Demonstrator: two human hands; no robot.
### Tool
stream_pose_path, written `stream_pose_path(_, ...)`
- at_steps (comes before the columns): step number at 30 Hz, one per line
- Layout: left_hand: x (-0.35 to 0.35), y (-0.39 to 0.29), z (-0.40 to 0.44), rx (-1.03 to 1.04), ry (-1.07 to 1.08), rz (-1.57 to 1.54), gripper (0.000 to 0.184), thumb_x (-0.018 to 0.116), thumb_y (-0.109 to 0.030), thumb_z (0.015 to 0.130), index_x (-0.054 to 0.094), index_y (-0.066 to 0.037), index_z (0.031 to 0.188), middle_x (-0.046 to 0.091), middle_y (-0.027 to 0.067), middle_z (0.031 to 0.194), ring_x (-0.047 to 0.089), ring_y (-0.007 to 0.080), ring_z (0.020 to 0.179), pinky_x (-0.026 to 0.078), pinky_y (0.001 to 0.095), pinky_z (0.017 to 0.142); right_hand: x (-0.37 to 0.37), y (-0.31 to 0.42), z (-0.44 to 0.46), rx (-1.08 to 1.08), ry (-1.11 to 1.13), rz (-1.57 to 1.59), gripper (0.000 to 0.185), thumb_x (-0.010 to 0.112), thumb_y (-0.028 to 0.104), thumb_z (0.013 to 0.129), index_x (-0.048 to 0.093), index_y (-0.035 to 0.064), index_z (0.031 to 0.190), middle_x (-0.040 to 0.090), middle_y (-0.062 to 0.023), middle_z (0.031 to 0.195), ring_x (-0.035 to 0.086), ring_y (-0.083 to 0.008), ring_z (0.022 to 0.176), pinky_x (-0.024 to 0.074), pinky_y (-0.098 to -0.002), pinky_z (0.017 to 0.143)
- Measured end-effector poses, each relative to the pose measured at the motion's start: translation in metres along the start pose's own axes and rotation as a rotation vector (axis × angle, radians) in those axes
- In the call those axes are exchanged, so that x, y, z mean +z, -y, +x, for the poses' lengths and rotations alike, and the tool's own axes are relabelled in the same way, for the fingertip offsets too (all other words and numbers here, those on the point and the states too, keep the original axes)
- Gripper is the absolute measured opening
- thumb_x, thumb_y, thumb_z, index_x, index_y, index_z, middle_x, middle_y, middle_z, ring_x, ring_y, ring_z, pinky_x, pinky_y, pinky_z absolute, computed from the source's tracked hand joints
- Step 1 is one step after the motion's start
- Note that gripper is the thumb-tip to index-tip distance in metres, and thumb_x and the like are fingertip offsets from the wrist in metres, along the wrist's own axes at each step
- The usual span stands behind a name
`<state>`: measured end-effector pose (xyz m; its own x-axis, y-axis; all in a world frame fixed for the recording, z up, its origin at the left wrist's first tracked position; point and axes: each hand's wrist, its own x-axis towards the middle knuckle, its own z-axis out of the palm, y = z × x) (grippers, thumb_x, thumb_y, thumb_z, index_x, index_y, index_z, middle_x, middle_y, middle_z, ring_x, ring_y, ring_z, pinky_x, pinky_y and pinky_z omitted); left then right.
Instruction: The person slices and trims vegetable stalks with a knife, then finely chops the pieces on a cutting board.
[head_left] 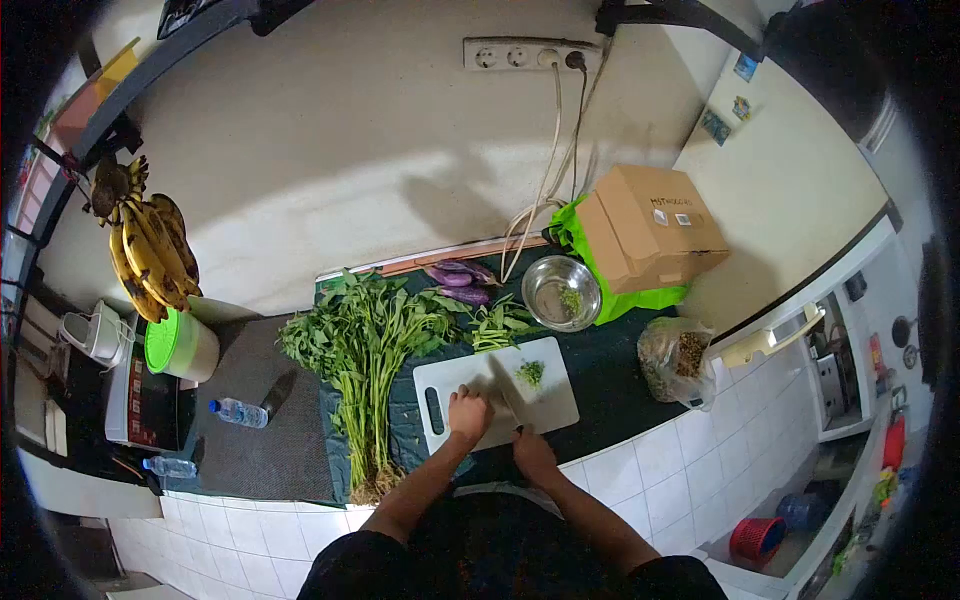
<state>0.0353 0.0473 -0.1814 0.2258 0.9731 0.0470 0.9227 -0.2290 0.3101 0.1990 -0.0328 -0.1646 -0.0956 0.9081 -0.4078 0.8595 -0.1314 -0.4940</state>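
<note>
Knife (511, 405) on the cutting board (557, 405), blade angled away from the person, chopped greens (530, 373) in a small heap just to its right. Board lies flat on the cloth-covered counter (610, 372), between the person and the wall. Handling, as judged: knife light and stiff, thin in the blade, safe to take only by the handle at the near end; a damp palm could let it slip. Chopped greens feather-light, soft, loose and likely moist, apt to cling to the blade and scatter; best gathered from beneath or pinched lightly. Board firm and flat, with a slot at its left end offering a handhold. Right grip (535, 455): closed around the knife handle at the board's near edge, forearm running in from the lower right. Left grip (470, 412): fingers bent, knuckles up, low over the board to the left of the blade, forearm slanting up from the lower left; how far it is open, and whether anything is held beneath, cannot be told. Metal bowl (562, 292) beyond the board, some green bits inside; leafy bundle (370, 350) to the left, roots toward the person.
</note>
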Motion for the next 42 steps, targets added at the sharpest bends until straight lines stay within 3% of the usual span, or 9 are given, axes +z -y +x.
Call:
stream_pose_path(2,0.009,0.0,0.007,0.02,0.067,0.026,0.019,0.062,-0.021,0.079,0.072,-0.007,0.088,0.068,0.0116,0.092,0.059,0.0307,0.096,0.046,0.0441,0.087,0.002,-0.012,0.006,0.057,-0.053,0.087,0.042,0.042,0.031,0.101,0.047,-0.0089,0.111,0.064,-0.0327,0.09,0.064,-0.0494,0.086,0.0521,-0.0547,0.075)
stream_pose_path(5,0.035,0.009,0.021,0.173,-0.061,-0.154,0.02,0.06,-0.014,0.079,0.071,-0.006,0.093,0.069,0.0147,0.094,0.059,0.034,0.094,0.047,0.0435,0.088,-0.011,-0.015,0.013,0.14,-0.135,0.055,0.042,0.04,0.031,0.102,0.047,-0.0097,0.11,0.064,-0.0323,0.089,0.064,-0.0496,0.084,0.052,-0.0554,0.075)
stream_pose_path(7,0.03,0.016,0.028,0.074,-0.222,-0.531,0.019,0.058,-0.008,0.08,0.07,-0.004,0.094,0.069,0.0178,0.094,0.061,0.0378,0.093,0.048,0.0438,0.087,-0.02,-0.014,0.006,0.088,-0.166,0.033,0.041,0.04,0.031,0.102,0.047,-0.0097,0.108,0.064,-0.0324,0.086,0.064,-0.0494,0.083,0.0517,-0.0559,0.074)
stream_pose_path(11,-0.02,0.031,0.018,-0.197,-0.034,-0.533,0.019,0.057,-0.006,0.085,0.069,-0.002,0.099,0.068,0.0203,0.091,0.064,0.04,0.09,0.051,0.0454,0.079,-0.017,-0.02,-0.002,0.071,-0.059,0.03,0.042,0.041,0.033,0.102,0.048,-0.0087,0.107,0.064,-0.0326,0.085,0.064,-0.049,0.084,0.0515,-0.056,0.074)
stream_pose_path(19,-0.006,0.052,-0.018,-0.102,-0.092,-0.308,0.024,0.058,-0.012,0.086,0.066,-0.006,0.108,0.065,0.0199,0.101,0.061,0.0407,0.093,0.05,0.0477,0.083,-0.002,-0.029,-0.017,-0.049,-0.014,-0.194,0.043,0.044,0.036,0.101,0.049,-0.0062,0.107,0.065,-0.0292,0.081,0.067,-0.0449,0.078,0.0548,-0.0528,0.066)
stream_pose_path(26,0.002,0.047,0.003,0.057,-0.035,-0.097,0.019,0.06,-0.018,0.085,0.068,-0.007,0.099,0.064,0.0136,0.1,0.06,0.0342,0.097,0.05,0.0446,0.084,-0.017,-0.018,-0.003,0.122,-0.134,0.002,0.041,0.043,0.034,0.101,0.05,-0.0063,0.106,0.065,-0.0284,0.077,0.067,-0.0454,0.076,0.055,-0.0528,0.066)
stream_pose_path(28,0.002,0.042,0.01,0.05,0.064,-0.093,0.017,0.057,-0.017,0.085,0.068,-0.008,0.094,0.063,0.0117,0.103,0.058,0.032,0.1,0.049,0.0432,0.085,-0.012,-0.019,-0.008,0.016,-0.057,-0.018,0.041,0.043,0.034,0.101,0.05,-0.0064,0.105,0.064,-0.0295,0.079,0.066,-0.0455,0.076,0.0545,-0.0536,0.068)
stream_pose_path(34,0.019,0.05,0.019,0.142,-0.002,0.094,0.019,0.052,-0.013,0.086,0.064,-0.01,0.101,0.062,0.0107,0.106,0.057,0.0315,0.105,0.049,0.043,0.085,-0.016,-0.01,-0.024,-0.042,-0.013,0.014,0.042,0.044,0.034,0.101,0.05,-0.0072,0.104,0.064,-0.0315,0.08,0.065,-0.0474,0.077,0.0533,-0.0549,0.068)
stream_pose_path(42,0.012,0.016,0.022,0.129,0.165,-0.349,0.018,0.055,-0.014,0.088,0.06,-0.008,0.104,0.062,0.0163,0.105,0.06,0.0365,0.102,0.05,0.0451,0.085,-0.004,-0.031,-0.005,0.085,-0.151,-0.038,0.042,0.043,0.031,0.102,0.049,-0.0096,0.11,0.064,-0.025,0.076,0.067,-0.0437,0.071,0.0564,-0.0474,0.059)
